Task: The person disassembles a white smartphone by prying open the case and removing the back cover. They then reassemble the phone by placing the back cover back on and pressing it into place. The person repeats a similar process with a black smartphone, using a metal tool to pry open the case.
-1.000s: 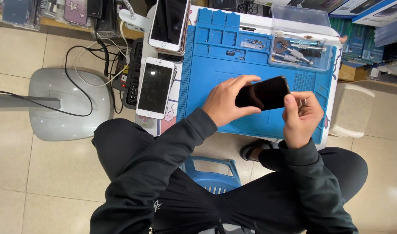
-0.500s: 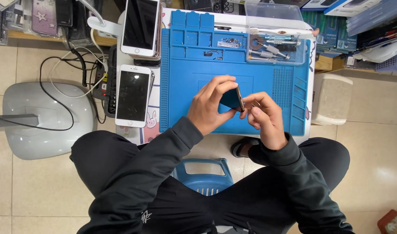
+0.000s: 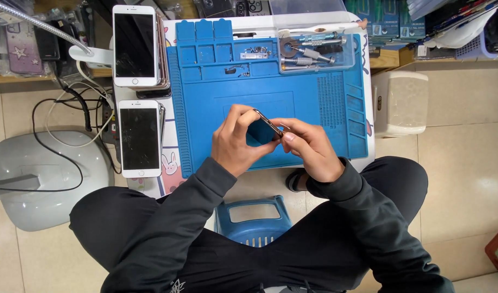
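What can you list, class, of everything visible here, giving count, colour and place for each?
Dark smartphone held edge-up: one, black with a metallic rim, between both hands over the mat.
Blue silicone repair mat: one, blue, covering the small table.
White-fronted smartphones: two in plain sight, left of the mat, the upper one on a stack.
Clear plastic tray of screwdrivers: one, at the mat's top right.
Blue plastic stool: one, between the knees.
Grey lamp base: one, on the floor at left.
Left hand: gripping the phone.
Right hand: gripping the phone.
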